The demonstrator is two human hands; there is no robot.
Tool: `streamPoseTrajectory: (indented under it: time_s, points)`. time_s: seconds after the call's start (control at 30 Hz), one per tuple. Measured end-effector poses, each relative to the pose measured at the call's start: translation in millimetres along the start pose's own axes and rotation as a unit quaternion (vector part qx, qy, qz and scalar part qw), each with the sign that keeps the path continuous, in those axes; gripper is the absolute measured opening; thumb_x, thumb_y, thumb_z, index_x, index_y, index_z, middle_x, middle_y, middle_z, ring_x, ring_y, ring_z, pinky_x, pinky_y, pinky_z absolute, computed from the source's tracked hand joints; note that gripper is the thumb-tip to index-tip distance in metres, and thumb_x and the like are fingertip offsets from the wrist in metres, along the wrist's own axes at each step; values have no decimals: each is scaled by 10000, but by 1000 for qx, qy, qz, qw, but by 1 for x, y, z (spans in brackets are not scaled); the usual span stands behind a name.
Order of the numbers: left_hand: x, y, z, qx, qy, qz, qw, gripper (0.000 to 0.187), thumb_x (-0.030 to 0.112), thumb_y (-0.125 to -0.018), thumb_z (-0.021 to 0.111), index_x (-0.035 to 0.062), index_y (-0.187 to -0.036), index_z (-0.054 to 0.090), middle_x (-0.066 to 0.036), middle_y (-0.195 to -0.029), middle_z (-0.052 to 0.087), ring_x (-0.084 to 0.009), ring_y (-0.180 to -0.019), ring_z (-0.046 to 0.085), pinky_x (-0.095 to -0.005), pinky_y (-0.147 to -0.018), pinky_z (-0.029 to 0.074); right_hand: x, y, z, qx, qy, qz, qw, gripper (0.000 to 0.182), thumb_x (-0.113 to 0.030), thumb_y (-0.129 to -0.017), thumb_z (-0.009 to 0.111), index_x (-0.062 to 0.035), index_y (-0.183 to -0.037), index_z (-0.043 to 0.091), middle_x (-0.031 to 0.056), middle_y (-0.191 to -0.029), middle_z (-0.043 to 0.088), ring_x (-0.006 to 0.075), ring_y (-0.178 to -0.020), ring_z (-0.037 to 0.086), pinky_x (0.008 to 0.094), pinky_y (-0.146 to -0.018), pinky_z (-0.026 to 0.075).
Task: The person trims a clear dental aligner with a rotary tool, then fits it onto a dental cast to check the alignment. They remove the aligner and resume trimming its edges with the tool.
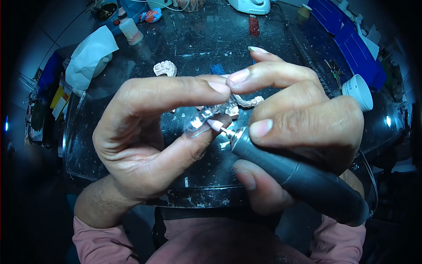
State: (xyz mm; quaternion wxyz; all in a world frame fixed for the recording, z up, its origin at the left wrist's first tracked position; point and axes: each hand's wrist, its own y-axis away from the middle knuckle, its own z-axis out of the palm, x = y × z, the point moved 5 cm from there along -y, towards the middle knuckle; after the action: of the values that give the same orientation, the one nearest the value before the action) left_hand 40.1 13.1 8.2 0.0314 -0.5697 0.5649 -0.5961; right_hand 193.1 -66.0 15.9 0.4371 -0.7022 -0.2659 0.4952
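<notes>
My left hand (127, 147) pinches a clear plastic dental aligner (196, 122) between thumb and fingertips, above the dark table. In my right hand (303, 116) is a black rotary handpiece (303, 178), tilted with its tip pointing up and left. A pale pinkish grinding bur (215, 125) sits in the tip, at the aligner's edge by my left thumb; whether it touches cannot be made out. My right index fingertip meets the left fingertips over the aligner. Behind the hands lie a plaster dental model (165, 68) and a partly hidden plaster arch (249, 102).
A white sheet (91, 53) covers something at the left, near a squeeze bottle (130, 31). At the back stand a white device (250, 6) and a red block (254, 25). A white tub (358, 93) and blue bins (358, 53) are at right. A cord (371, 176) hangs beside the handpiece.
</notes>
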Motion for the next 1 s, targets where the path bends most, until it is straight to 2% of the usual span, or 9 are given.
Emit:
streamPoseTrajectory:
  time_s: [0.07, 0.27, 0.5, 0.57, 0.7, 0.93, 1.0]
  points:
    - [-1, 1, 0, 17, 17, -39, 999, 335, 55, -818, 717, -17, -1095, 542, -195, -1131, 631, -252, -1104, 618, -362, -1005, 450, 2, 0, -1, -16, -9, 6, 1000, 254, -69, -659, 771, -94, -895, 681, 121, -1006, 676, 242, -989, 656, 468, -966, 480]
    - [-3, 0, -1, -3, -2, -1, 1000, 330, 43, -820, 712, -15, -1095, 538, -208, -1128, 637, -255, -1098, 623, -360, -988, 462, 1, 2, -1, -19, -8, 26, 999, 300, -68, -660, 764, -85, -947, 677, 134, -1050, 665, 242, -1031, 642, 481, -997, 451]
    - [-2, 0, -1, 13, 23, -33, 999, 351, 50, -810, 727, -20, -1097, 537, -209, -1139, 634, -244, -1094, 624, -352, -987, 464, 3, 1, -3, -46, 4, 16, 999, 303, -100, -670, 764, -91, -957, 670, 119, -1049, 659, 233, -1047, 632, 487, -1021, 426]
    - [-2, 0, -1, -9, -7, -8, 1000, 373, 62, -807, 737, -23, -1106, 531, -217, -1159, 623, -249, -1084, 627, -358, -979, 473, 1, 1, -2, -71, 27, -9, 997, 342, -125, -667, 775, -84, -985, 657, 119, -1067, 650, 235, -1065, 622, 489, -1026, 418]
    - [-6, 2, -1, 7, 21, -5, 1000, 371, 55, -812, 730, -26, -1113, 527, -229, -1171, 615, -257, -1074, 631, -371, -961, 489, 0, 2, -1, -76, 1, 9, 997, 416, -146, -657, 786, -86, -1038, 631, 100, -1093, 638, 230, -1131, 579, 510, -1047, 380]
    - [-3, 2, 0, 12, 5, 16, 1000, 337, -28, -816, 685, -36, -1113, 527, -253, -1156, 615, -280, -1082, 629, -378, -950, 502, -2, 0, 2, -109, 53, 10, 993, 379, -179, -652, 787, -109, -997, 647, 75, -1048, 647, 229, -1127, 574, 515, -1051, 365]
    - [-3, 2, 0, 15, 7, 20, 1000, 334, -37, -813, 681, -37, -1110, 529, -253, -1154, 615, -281, -1088, 626, -376, -954, 502, -4, -2, 5, -149, 71, -19, 986, 389, -243, -776, 789, -122, -1018, 509, 65, -856, 639, 357, -1080, 590, 565, -1078, 308]
